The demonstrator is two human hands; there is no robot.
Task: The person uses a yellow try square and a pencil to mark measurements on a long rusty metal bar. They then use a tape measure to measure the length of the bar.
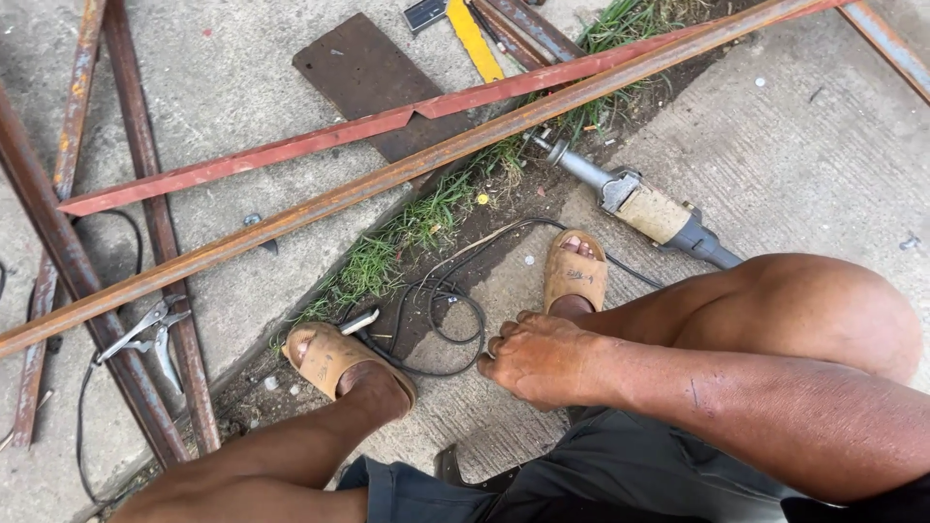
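Right hand (542,360): nearest my camera, hanging loose over my knees, fingers curled and apart, clamped on nothing; it hovers just above the black cable (441,324).
Left hand: not in view, so I cannot tell its state.
Cable: coiled on the bare soil strip between my two sandals (574,274), running up toward the grinder (635,200).
Grinder: lying on the right concrete slab (804,145), near the slab's left edge, nose toward the grass (407,228), just beyond my right sandal.
Steel angle bars (387,174): two long rusty lengths crossing the soil strip diagonally, resting on both slabs.
Locking pliers (145,334): on the left slab, against the bars near its lower left corner.
Judgement: I should clear the cable loops from under my feet before lifting the tool.
Judgement: I should grip the grinder body, not its cord, and keep the cord behind the cutting end.
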